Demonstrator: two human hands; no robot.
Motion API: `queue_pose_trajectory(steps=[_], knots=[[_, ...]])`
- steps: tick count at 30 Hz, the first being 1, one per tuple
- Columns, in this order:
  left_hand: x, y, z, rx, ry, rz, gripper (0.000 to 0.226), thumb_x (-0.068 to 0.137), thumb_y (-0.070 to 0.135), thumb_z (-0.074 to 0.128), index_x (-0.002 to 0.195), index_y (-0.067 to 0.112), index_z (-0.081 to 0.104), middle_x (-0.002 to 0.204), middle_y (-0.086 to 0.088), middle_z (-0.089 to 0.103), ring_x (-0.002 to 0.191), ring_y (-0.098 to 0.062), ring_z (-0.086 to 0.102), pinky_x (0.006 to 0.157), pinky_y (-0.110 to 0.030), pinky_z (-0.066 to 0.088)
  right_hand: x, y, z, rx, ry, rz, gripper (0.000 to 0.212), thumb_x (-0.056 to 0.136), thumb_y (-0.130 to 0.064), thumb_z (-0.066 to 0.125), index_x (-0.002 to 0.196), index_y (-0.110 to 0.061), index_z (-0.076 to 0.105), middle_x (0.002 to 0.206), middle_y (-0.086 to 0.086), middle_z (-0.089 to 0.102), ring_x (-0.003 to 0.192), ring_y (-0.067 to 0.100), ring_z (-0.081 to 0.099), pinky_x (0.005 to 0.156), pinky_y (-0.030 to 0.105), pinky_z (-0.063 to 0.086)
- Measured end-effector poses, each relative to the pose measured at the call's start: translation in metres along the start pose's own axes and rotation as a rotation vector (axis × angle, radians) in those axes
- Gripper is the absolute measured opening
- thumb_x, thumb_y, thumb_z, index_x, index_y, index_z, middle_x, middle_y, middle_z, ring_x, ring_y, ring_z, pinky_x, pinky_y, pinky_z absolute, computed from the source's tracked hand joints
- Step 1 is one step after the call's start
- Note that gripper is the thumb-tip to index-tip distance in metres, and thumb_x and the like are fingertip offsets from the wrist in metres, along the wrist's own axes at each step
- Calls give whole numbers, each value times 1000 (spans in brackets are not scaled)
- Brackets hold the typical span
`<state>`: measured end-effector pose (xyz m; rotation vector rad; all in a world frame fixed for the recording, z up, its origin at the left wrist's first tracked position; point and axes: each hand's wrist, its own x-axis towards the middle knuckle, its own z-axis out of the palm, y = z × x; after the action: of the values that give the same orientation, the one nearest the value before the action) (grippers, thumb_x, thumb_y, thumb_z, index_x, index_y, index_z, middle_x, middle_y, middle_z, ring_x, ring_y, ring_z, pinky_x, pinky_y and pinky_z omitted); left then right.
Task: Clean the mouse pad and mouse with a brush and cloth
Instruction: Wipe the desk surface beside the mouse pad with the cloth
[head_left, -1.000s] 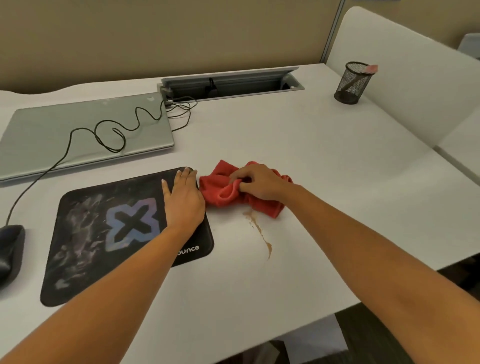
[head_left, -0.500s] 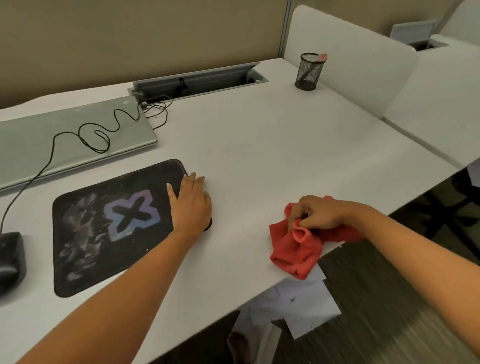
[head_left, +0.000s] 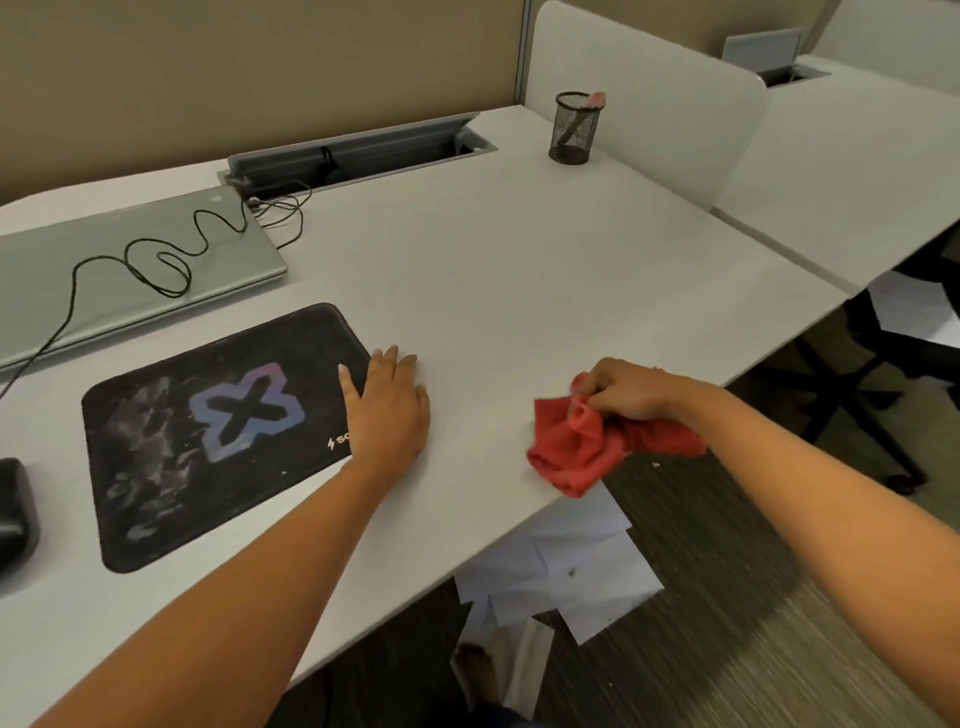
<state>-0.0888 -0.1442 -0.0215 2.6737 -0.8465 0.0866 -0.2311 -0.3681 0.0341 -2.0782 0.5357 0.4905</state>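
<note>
Far left, a black computer mouse (head_left: 15, 512) sits by the desk's left edge, cut by the frame so only part shows. Its thin black cable (head_left: 72, 291) loops back over a closed silver laptop (head_left: 130, 270), also cropped at left, & ends in a tangle by the grey flip-up cable hatch (head_left: 358, 150) along the desk's back edge; where it plugs in can't be made out. In front of the laptop lies the black rectangular mouse pad w/ a blue-purple X print (head_left: 208, 431), flat on the white desk (head_left: 519, 291), pale smudges over its left half. The left hand (head_left: 387, 410) lies palm down, fingers straight, across the pad's right edge, part on pad, part on desk, gripping nothing; it covers most of the white logo, only "SO" readable. Well apart from it, the right hand (head_left: 631, 389) has fingers curled tight round a crumpled red cloth (head_left: 576, 452) at the desk's front edge. Part of the cloth hangs past that edge, part is hidden under the wrist. Near the back right corner stands a black mesh pen cup (head_left: 574, 130) w/ something pink at the rim, too small to ID. Below the front edge lie white paper sheets (head_left: 582, 566) on the floor, blurred.
</note>
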Motion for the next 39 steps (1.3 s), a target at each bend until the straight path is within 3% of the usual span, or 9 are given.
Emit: queue_pose_trajectory(steps=[5, 7, 10, 18, 23, 26, 29, 33, 39], knots=[[-6, 7, 0, -30, -6, 47, 44, 98, 23, 31, 141, 14, 32, 153, -5, 24, 144, -18, 13, 114, -49, -7, -44, 19, -16, 42, -115, 137, 11, 68, -13, 65, 57, -10, 68, 61, 11, 63, 57, 26, 57, 51, 27, 47], [-8, 11, -1, -41, -3, 66, 44, 98, 23, 32, 141, 14, 33, 153, -5, 24, 144, -18, 13, 114, -49, -7, -45, 16, -23, 255, 94, 58, 20, 78, -8, 61, 60, -10, 70, 60, 6, 68, 56, 18, 64, 50, 22, 50], [-12, 15, -2, -37, -6, 83, 43, 98, 23, 31, 140, 15, 34, 153, -4, 24, 143, -17, 13, 114, -48, -8, -33, 6, -18, 250, 397, -32, 35, 84, -5, 57, 56, -21, 72, 58, -6, 68, 56, 4, 63, 51, 14, 48], [-18, 12, -10, -46, -32, 101, 42, 99, 24, 31, 140, 15, 34, 153, -4, 24, 144, -17, 13, 114, -48, -8, -51, 10, -5, -202, 213, 164, 30, 69, 0, 45, 46, -17, 51, 47, -2, 41, 54, 16, 35, 56, 29, 29], [-21, 14, -17, -105, -48, 115, 41, 99, 23, 32, 139, 15, 35, 152, -5, 25, 143, -16, 15, 114, -46, -7, -41, 1, 10, -60, 473, 74, 29, 81, -2, 47, 92, -10, 72, 81, -1, 63, 78, 15, 54, 76, 28, 43], [-21, 15, -20, -173, -61, 132, 39, 99, 22, 34, 137, 14, 38, 151, -5, 28, 142, -16, 19, 115, -43, -5, -41, -4, 26, -162, 310, 126, 32, 77, 0, 46, 58, -19, 62, 56, -9, 52, 57, 10, 44, 57, 23, 35], [-21, 21, -28, -344, -103, 177, 35, 99, 28, 35, 128, 13, 50, 140, -5, 46, 132, -17, 38, 116, -40, 1, -45, -24, 21, -164, 274, 112, 34, 73, 1, 43, 45, -17, 33, 47, -3, 35, 49, 13, 29, 51, 27, 23], [-25, 35, -43, -824, -367, 216, 40, 95, 41, 40, 123, 16, 56, 129, -1, 57, 120, -17, 52, 109, -34, 30, -48, -64, 7, 33, 398, -27, 32, 75, 3, 41, 50, -14, 32, 52, 3, 32, 51, 14, 26, 54, 30, 21], [-22, 44, -60, -1315, -727, 124, 58, 84, 61, 43, 126, 22, 53, 127, 0, 60, 118, -16, 55, 104, -35, 37, -36, -121, -18, 388, 622, -193, 28, 75, 2, 39, 51, -12, 39, 52, 2, 38, 53, 16, 32, 54, 28, 26]])
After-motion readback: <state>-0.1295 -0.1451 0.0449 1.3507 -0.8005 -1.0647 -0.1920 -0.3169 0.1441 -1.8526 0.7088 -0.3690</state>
